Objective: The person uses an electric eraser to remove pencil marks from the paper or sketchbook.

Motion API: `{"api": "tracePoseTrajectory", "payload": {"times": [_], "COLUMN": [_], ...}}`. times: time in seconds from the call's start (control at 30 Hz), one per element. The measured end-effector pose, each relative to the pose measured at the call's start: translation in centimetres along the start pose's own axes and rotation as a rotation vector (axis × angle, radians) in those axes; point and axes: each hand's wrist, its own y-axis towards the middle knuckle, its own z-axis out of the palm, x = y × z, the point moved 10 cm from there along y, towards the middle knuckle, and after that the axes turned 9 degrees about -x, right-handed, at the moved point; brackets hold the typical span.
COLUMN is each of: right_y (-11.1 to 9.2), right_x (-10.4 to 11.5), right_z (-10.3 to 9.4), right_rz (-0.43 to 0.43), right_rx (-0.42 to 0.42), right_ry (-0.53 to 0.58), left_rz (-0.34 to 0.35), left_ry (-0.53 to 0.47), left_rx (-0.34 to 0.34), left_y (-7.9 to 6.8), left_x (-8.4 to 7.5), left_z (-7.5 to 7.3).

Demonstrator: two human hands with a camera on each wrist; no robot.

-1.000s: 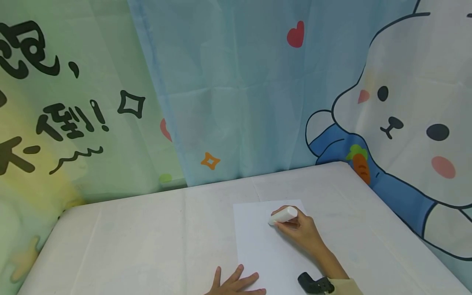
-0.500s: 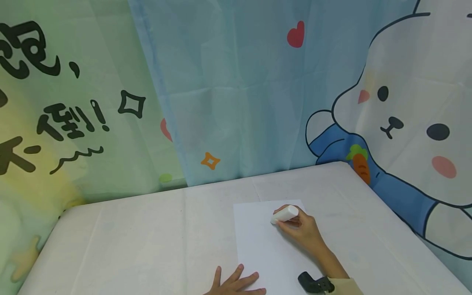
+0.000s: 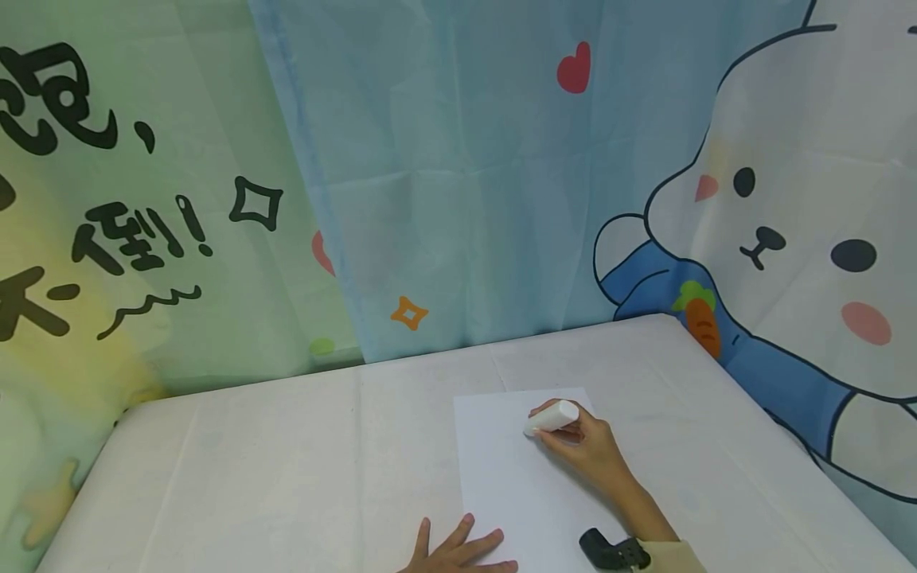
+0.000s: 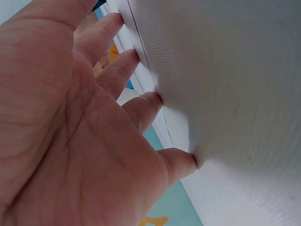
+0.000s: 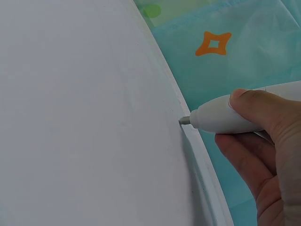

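Observation:
My right hand [image 3: 591, 450] grips a thick white pen-shaped tool [image 3: 555, 417] over the upper part of a white sheet of paper [image 3: 494, 469]. In the right wrist view, thumb and fingers pinch the tool's body [image 5: 225, 115], and its narrow grey tip [image 5: 185, 121] is right at the sheet's surface. No marks show on the paper. My left hand [image 3: 462, 551] lies with spread fingers at the sheet's lower left, partly cut off by the frame. Seen from the left wrist, its fingertips [image 4: 153, 99] press against the white surface, the palm [image 4: 89, 141] raised off it.
The paper lies on a white-covered table [image 3: 251, 477], whose far edge runs along a printed curtain [image 3: 444, 199]. A black wrist device [image 3: 612, 551] sits by the light sleeve [image 3: 669, 557] on the right arm.
The right hand and the tool shift slightly right, then slightly back left, over the same spot of paper. The left hand stays in place.

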Motion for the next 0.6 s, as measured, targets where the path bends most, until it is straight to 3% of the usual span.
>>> {"api": "tracePoseTrajectory", "payload": {"times": [0.6], "right_y": [-0.02], "right_x": [0.25], "right_z": [0.24], "right_rz": [-0.041], "right_rx": [0.012], "right_ry": [0.005], "left_rz": [0.011], "left_ry": [-0.002], "left_rx": [-0.018], "left_y": [-0.05], "left_x": [-0.18], "left_z": [-0.13]}}
